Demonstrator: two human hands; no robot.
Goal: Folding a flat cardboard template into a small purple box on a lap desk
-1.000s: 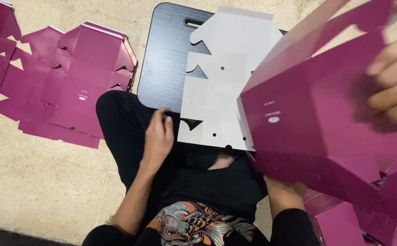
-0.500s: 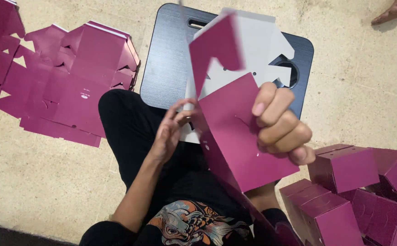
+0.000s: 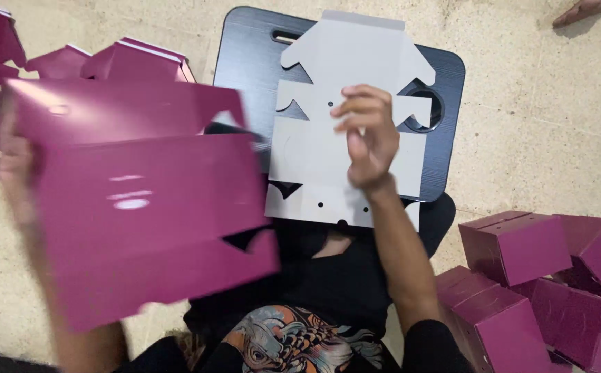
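My left hand [image 3: 12, 162] grips the left edge of a flat, glossy magenta box blank [image 3: 141, 207], which is blurred and fills the left of the view. My right hand [image 3: 368, 135] hovers over a white-sided die-cut box blank [image 3: 314, 159] lying on a black lap tray [image 3: 245, 55], fingers curled and touching its surface, holding nothing that I can see.
A stack of flat magenta blanks [image 3: 134, 62] lies on the beige floor at the upper left. Several folded magenta boxes [image 3: 521, 249] are piled at the lower right. Another person's foot [image 3: 580, 10] shows at the top right. My black-clad legs are below the tray.
The magenta blank has swung from the right across to the left, passing from my right hand to my left. My right hand now rests on the white blank.
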